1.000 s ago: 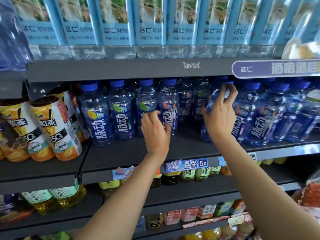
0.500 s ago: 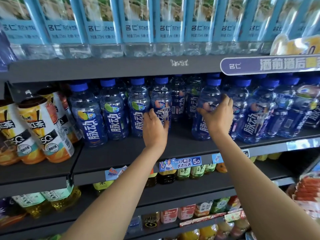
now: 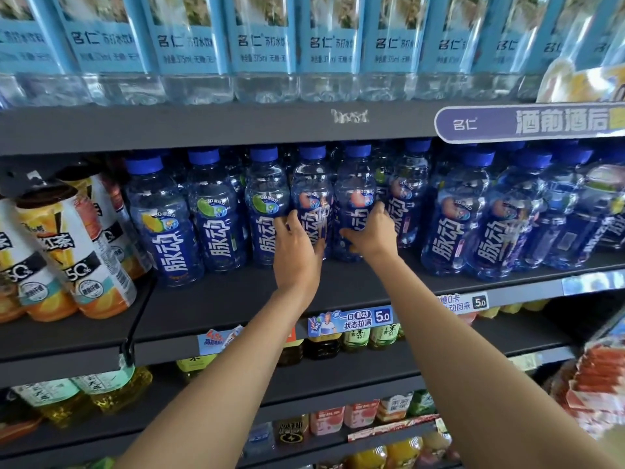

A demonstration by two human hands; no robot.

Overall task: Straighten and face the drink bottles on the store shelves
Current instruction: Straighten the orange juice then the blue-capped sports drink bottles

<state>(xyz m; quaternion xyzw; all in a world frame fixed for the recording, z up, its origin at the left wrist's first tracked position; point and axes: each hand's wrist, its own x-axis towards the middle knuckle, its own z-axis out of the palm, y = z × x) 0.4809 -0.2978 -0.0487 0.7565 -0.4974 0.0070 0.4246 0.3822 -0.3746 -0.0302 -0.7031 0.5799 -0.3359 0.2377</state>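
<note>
Blue-capped blue drink bottles stand in a row on the dark middle shelf (image 3: 236,299). My left hand (image 3: 296,248) grips the lower body of one upright blue bottle (image 3: 313,198) near the row's middle. Right beside it, my right hand (image 3: 372,231) grips the neighbouring blue bottle (image 3: 355,194), which now stands close against the first. To the right, a gap separates them from more blue bottles (image 3: 456,214), some turned or leaning. Bottles to the left (image 3: 165,225) face forward.
Clear water bottles with light-blue labels (image 3: 257,49) fill the top shelf. Orange-and-white tea bottles (image 3: 77,252) lean at the left on a separate shelf section. Lower shelves hold yellow and green tea bottles (image 3: 355,336) and small cans. Red packets (image 3: 598,384) hang at the right.
My right hand has brought its blue bottle leftward from the right-hand group to beside the bottle under my left hand. My left hand has closed round its bottle.
</note>
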